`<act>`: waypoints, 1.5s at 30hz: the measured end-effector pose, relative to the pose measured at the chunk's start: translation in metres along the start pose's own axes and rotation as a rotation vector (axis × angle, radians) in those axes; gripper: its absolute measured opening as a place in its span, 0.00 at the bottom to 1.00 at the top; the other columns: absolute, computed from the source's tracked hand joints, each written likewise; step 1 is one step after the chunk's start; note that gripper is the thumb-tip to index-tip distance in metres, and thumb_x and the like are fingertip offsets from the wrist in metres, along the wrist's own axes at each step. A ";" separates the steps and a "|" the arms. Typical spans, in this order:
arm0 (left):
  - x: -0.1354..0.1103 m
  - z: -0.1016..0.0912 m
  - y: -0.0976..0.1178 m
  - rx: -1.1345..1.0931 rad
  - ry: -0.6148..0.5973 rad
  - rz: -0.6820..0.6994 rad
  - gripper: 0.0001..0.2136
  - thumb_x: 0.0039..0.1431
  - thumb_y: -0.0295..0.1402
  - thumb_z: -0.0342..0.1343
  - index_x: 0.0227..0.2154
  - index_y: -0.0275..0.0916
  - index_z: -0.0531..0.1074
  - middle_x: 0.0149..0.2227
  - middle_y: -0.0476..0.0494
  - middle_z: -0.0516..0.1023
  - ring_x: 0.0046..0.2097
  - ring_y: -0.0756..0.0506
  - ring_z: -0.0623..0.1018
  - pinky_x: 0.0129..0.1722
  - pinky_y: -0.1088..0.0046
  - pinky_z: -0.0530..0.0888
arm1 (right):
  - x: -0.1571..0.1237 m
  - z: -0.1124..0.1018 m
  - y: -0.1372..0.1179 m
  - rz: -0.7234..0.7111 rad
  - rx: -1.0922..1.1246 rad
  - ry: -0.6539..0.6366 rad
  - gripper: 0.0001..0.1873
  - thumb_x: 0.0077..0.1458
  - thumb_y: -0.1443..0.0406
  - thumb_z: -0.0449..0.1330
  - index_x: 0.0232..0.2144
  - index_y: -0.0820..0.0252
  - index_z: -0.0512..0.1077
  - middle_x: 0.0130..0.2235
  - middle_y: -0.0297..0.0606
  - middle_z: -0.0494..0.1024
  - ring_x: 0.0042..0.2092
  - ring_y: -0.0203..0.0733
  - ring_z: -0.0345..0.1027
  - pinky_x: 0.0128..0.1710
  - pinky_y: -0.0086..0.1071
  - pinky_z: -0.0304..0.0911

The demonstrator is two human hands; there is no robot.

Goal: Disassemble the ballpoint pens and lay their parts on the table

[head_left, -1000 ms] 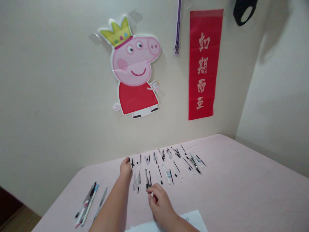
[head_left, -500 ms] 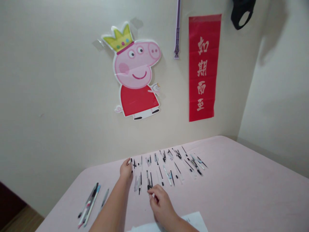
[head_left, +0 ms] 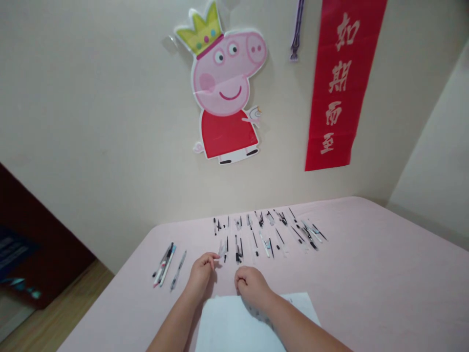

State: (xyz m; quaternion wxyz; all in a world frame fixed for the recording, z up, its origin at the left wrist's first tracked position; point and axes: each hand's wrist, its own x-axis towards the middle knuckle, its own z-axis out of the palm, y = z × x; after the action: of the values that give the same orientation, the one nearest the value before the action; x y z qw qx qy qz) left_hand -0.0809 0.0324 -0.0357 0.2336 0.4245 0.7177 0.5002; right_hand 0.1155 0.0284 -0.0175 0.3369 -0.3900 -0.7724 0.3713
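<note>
- The left hand [head_left: 202,268] is held low over the pink cloth [head_left: 366,283], fingers loosely bent toward the right; whether anything is pinched cannot be told.
- The right hand [head_left: 252,286] is curled inward at the far edge of the white paper [head_left: 227,322]; its fingertips are hidden, so a grip cannot be confirmed.
- Pen parts [head_left: 237,256] are laid out in two rough rows beyond both hands, with more spread ahead and to the right.
- Clear pieces [head_left: 222,248] are seen just past the left fingertips; contact cannot be judged.
- Bunched pens [head_left: 164,266] are kept left of the left hand, a lone pen [head_left: 178,271] being set between.
- Judgement: such slim parts are easily rolled by a knuckle; a light thumb-and-fingertip pinch is advised, wrist lifted clear.
- Clusters are best kept apart, lest small black bits [head_left: 257,253] be mixed among neighbours.
</note>
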 end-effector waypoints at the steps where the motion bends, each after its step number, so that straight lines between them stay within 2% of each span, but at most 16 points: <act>1: -0.006 -0.007 -0.003 0.018 -0.006 -0.012 0.06 0.38 0.24 0.52 0.13 0.40 0.66 0.36 0.42 0.79 0.35 0.44 0.78 0.29 0.72 0.73 | -0.001 0.000 -0.001 -0.015 -0.025 -0.024 0.14 0.37 0.76 0.48 0.16 0.58 0.71 0.22 0.31 0.71 0.27 0.36 0.65 0.30 0.27 0.55; 4: -0.014 -0.032 -0.009 0.053 -0.020 -0.001 0.04 0.40 0.26 0.53 0.17 0.40 0.68 0.37 0.42 0.79 0.37 0.45 0.78 0.32 0.72 0.73 | -0.002 -0.002 -0.003 -0.038 -0.067 -0.043 0.15 0.38 0.76 0.48 0.17 0.58 0.73 0.24 0.33 0.73 0.29 0.38 0.66 0.31 0.28 0.55; 7: -0.011 -0.056 -0.010 0.121 0.000 0.138 0.04 0.42 0.26 0.52 0.22 0.41 0.71 0.36 0.44 0.78 0.40 0.44 0.76 0.40 0.69 0.73 | -0.003 -0.002 -0.004 -0.039 -0.076 -0.035 0.15 0.38 0.75 0.48 0.18 0.58 0.74 0.25 0.33 0.74 0.30 0.38 0.67 0.32 0.28 0.56; 11: -0.004 -0.077 -0.008 0.366 0.096 0.279 0.07 0.44 0.27 0.51 0.26 0.42 0.72 0.34 0.44 0.77 0.42 0.41 0.75 0.48 0.65 0.70 | -0.003 -0.001 -0.004 -0.043 -0.078 -0.032 0.16 0.38 0.76 0.48 0.18 0.57 0.74 0.25 0.34 0.75 0.30 0.39 0.68 0.33 0.29 0.57; 16: -0.001 -0.082 -0.009 0.582 0.141 0.400 0.07 0.49 0.29 0.50 0.30 0.41 0.72 0.36 0.41 0.77 0.43 0.40 0.75 0.48 0.64 0.69 | -0.003 -0.002 -0.004 -0.022 -0.074 -0.041 0.16 0.39 0.76 0.48 0.19 0.57 0.74 0.26 0.34 0.75 0.31 0.38 0.68 0.33 0.28 0.57; 20: 0.000 -0.087 -0.015 0.813 0.222 0.477 0.13 0.54 0.29 0.46 0.39 0.34 0.71 0.40 0.35 0.76 0.46 0.37 0.73 0.50 0.59 0.67 | -0.001 -0.004 -0.005 0.030 -0.115 -0.109 0.16 0.41 0.75 0.49 0.21 0.59 0.75 0.28 0.35 0.76 0.33 0.38 0.68 0.35 0.27 0.57; 23: 0.000 -0.090 -0.020 0.961 0.267 0.436 0.16 0.56 0.28 0.43 0.44 0.28 0.69 0.42 0.32 0.74 0.47 0.36 0.72 0.49 0.59 0.67 | 0.000 -0.004 -0.003 0.040 -0.132 -0.129 0.16 0.41 0.75 0.49 0.23 0.59 0.76 0.30 0.35 0.77 0.34 0.37 0.68 0.36 0.26 0.57; 26: 0.001 -0.089 -0.024 1.030 0.278 0.384 0.16 0.57 0.29 0.45 0.45 0.27 0.68 0.42 0.31 0.74 0.49 0.36 0.72 0.50 0.61 0.67 | 0.000 -0.002 -0.002 0.035 -0.132 -0.127 0.16 0.41 0.75 0.49 0.24 0.59 0.76 0.30 0.35 0.77 0.34 0.37 0.68 0.36 0.27 0.57; 32: -0.002 -0.085 -0.019 1.114 0.194 0.345 0.15 0.59 0.28 0.44 0.47 0.27 0.66 0.40 0.32 0.75 0.45 0.38 0.74 0.46 0.63 0.68 | -0.001 -0.002 -0.003 0.031 -0.115 -0.116 0.16 0.41 0.75 0.49 0.23 0.59 0.76 0.29 0.35 0.77 0.34 0.37 0.68 0.36 0.27 0.57; 35: -0.004 -0.084 -0.015 1.121 0.151 0.306 0.15 0.60 0.25 0.40 0.45 0.26 0.67 0.38 0.32 0.75 0.43 0.38 0.74 0.45 0.63 0.69 | 0.000 -0.003 -0.003 0.023 -0.106 -0.109 0.16 0.41 0.75 0.49 0.22 0.59 0.76 0.29 0.35 0.76 0.33 0.37 0.68 0.35 0.26 0.57; 38: -0.005 -0.082 -0.014 1.061 0.163 0.320 0.16 0.59 0.23 0.38 0.44 0.26 0.68 0.38 0.31 0.75 0.44 0.39 0.74 0.45 0.62 0.69 | 0.000 -0.001 -0.001 0.026 -0.062 -0.089 0.16 0.40 0.76 0.49 0.22 0.59 0.75 0.28 0.34 0.75 0.33 0.37 0.67 0.35 0.27 0.57; 42: -0.014 -0.068 -0.005 0.773 0.182 0.484 0.13 0.59 0.27 0.41 0.42 0.31 0.67 0.39 0.34 0.74 0.44 0.40 0.74 0.46 0.62 0.70 | 0.002 0.002 0.004 0.050 0.077 -0.002 0.16 0.41 0.76 0.49 0.22 0.60 0.75 0.29 0.35 0.74 0.32 0.37 0.67 0.35 0.28 0.59; 45: -0.029 -0.051 0.010 0.511 0.115 0.604 0.12 0.61 0.32 0.41 0.41 0.36 0.67 0.38 0.39 0.73 0.44 0.43 0.74 0.45 0.63 0.72 | 0.005 0.004 0.007 0.032 0.183 0.084 0.15 0.42 0.76 0.49 0.24 0.61 0.75 0.29 0.36 0.72 0.32 0.37 0.67 0.34 0.28 0.60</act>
State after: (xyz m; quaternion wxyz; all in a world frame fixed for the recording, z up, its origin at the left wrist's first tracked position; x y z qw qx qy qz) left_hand -0.1007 -0.0171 -0.0087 -0.0776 0.6322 0.6737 0.3746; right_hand 0.1122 0.0341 -0.0239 0.3970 -0.3851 -0.7142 0.4290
